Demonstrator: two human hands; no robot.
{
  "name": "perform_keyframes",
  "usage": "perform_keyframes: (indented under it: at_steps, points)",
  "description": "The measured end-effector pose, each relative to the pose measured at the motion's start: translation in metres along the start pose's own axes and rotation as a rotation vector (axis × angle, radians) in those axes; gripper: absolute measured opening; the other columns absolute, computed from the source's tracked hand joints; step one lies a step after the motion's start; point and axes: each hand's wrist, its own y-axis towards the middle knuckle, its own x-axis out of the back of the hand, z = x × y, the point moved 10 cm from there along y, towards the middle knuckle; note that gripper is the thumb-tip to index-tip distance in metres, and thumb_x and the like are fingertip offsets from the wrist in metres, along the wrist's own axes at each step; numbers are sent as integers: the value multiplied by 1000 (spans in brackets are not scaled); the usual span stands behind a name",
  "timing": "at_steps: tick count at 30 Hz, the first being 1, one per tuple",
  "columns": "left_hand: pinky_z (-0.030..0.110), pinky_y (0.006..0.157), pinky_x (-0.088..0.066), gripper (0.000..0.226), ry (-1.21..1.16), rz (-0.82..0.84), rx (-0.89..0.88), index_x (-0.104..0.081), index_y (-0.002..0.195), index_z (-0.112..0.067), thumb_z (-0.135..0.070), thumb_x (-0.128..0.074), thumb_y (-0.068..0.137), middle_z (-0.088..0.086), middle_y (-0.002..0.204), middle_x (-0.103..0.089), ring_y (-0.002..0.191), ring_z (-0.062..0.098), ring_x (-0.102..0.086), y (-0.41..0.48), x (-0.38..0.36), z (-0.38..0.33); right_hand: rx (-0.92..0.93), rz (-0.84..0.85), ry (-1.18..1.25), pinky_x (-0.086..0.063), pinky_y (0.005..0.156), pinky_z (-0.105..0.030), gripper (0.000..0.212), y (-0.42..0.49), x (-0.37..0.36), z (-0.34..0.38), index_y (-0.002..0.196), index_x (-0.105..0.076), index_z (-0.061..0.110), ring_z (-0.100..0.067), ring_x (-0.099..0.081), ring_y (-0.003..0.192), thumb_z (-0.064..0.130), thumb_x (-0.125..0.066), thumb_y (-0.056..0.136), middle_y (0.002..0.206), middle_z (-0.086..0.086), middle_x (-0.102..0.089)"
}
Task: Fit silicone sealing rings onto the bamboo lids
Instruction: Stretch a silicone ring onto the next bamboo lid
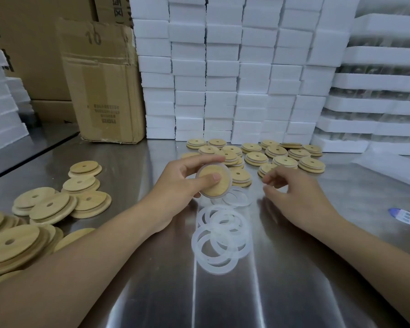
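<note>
My left hand (175,185) grips a round bamboo lid (214,184) above the steel table, thumb across its face, with a translucent silicone ring around its rim. My right hand (291,192) hovers just to the right of the lid, fingers loosely curled and holding nothing. Below the lid lies a loose pile of silicone rings (219,235). A heap of bamboo lids (47,204) without rings spreads at the left. Behind my hands sit several lids (279,155) with white rings showing at their edges.
A wall of white foam boxes (223,74) closes off the back of the steel table (246,299). A worn cardboard box (104,84) stands at the back left. Foam trays (384,91) stack at the right, with a clear plastic bag (388,166) and a blue label (405,216) below.
</note>
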Motion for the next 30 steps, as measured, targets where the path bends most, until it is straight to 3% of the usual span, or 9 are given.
perform_keyframes:
  at_steps: [5,8,10,16,19,21,26,30]
  points:
    - [20,70,-50,28,30,25,-29,-82,111,-41,-17,-79,97,-14,123,-78,110,4,-69,-2,-7,-4,202,-1,112,-42,73,-11,6,-16,-15,44,94,-70,37,1,-67,94,42,-73,93,89,19,-72]
    - [34,83,-53,26,12,48,-37,-82,111,-35,-13,-78,97,-11,123,-78,119,12,-69,-1,-8,-3,244,23,142,-43,71,-15,14,-23,-21,56,90,-69,37,-1,-68,93,51,-72,91,87,20,-72]
    - [30,86,-55,25,2,61,-47,-82,114,-25,-8,-78,96,-8,121,-79,120,15,-70,0,-11,-3,256,29,136,-44,71,-19,15,-24,-21,56,88,-69,37,-2,-68,92,52,-73,90,86,20,-72]
    - [18,85,-54,25,21,68,-82,-79,116,-15,-2,-76,96,-2,118,-80,110,14,-74,-3,-15,-9,287,-15,137,-44,72,-10,12,-25,-16,57,85,-68,37,-2,-68,91,38,-78,91,86,20,-71]
    - [12,71,-51,23,37,33,-52,-76,112,-20,-3,-75,97,0,112,-82,89,5,-73,-4,-12,-10,315,-29,173,-44,77,-7,15,-25,-13,61,88,-67,36,-2,-68,92,28,-79,92,88,19,-71]
    - [15,64,-50,20,47,-1,-34,-72,110,-24,-7,-75,98,-1,104,-83,79,4,-71,-3,-10,-10,310,-25,216,-44,77,-7,15,-24,-13,60,94,-67,37,-2,-68,93,34,-80,90,90,19,-71]
    - [29,73,-56,19,-56,-7,10,-70,115,-18,-12,-76,98,7,97,-84,82,18,-75,-5,-19,-9,351,18,162,-46,81,-13,66,-27,-19,66,134,-51,46,1,-63,108,60,-83,77,117,29,-62]
    - [24,70,-59,22,-4,-27,-5,-68,117,-18,-10,-76,98,1,99,-84,84,14,-78,-8,-30,-13,419,-12,-28,-53,91,-31,69,-27,-16,68,140,-49,46,3,-58,111,69,-73,79,127,27,-60]
